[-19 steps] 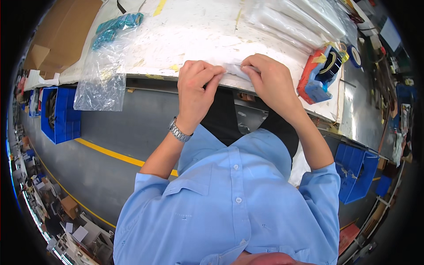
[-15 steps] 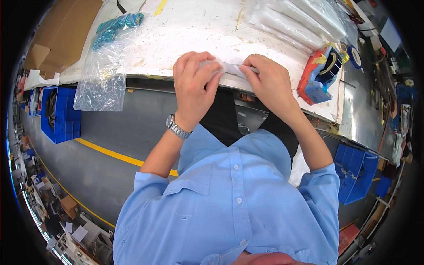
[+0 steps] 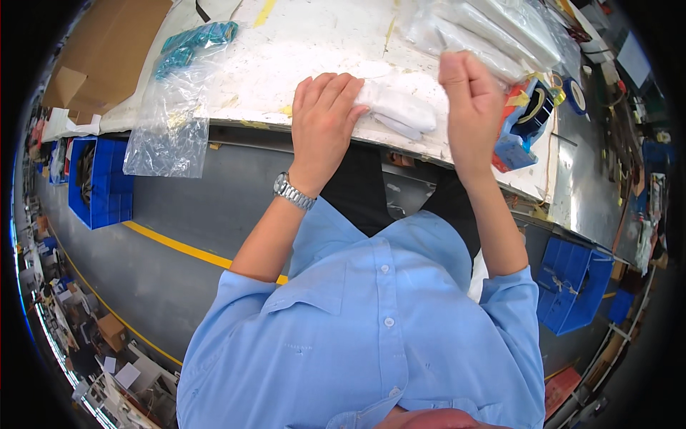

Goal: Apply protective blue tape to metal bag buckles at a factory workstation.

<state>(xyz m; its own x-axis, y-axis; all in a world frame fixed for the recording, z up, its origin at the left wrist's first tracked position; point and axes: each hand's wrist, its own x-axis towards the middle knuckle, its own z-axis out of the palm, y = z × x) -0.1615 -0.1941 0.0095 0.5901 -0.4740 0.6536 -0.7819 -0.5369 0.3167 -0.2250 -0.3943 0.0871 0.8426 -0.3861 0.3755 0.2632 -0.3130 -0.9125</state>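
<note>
A white wrapped bundle (image 3: 400, 109), soft and elongated, lies on the white tabletop near its front edge. Over its left end my left hand (image 3: 325, 114) is closed, fingers together on top and thumb at the near side. What the wrapping contains is hidden. My right hand (image 3: 473, 93) is raised to the right of the bundle, apart from it, with its fingers curled in and the thumb up. Whether anything is inside those fingers cannot be seen. Just right of that hand stands a red and blue tape dispenser (image 3: 516, 143) with a dark roll of tape.
Clear plastic bags (image 3: 493, 36) are stacked at the back right. A clear bag (image 3: 168, 136) with teal items hangs over the table's front edge on the left, beside a cardboard box (image 3: 107, 53). Blue bins (image 3: 107, 186) stand below. A blue tape roll (image 3: 574, 95) lies farther right.
My right hand has let go of the bundle's right end and moved up and to the right. The left hand has stayed on the bundle, its fingers now flatter over it.
</note>
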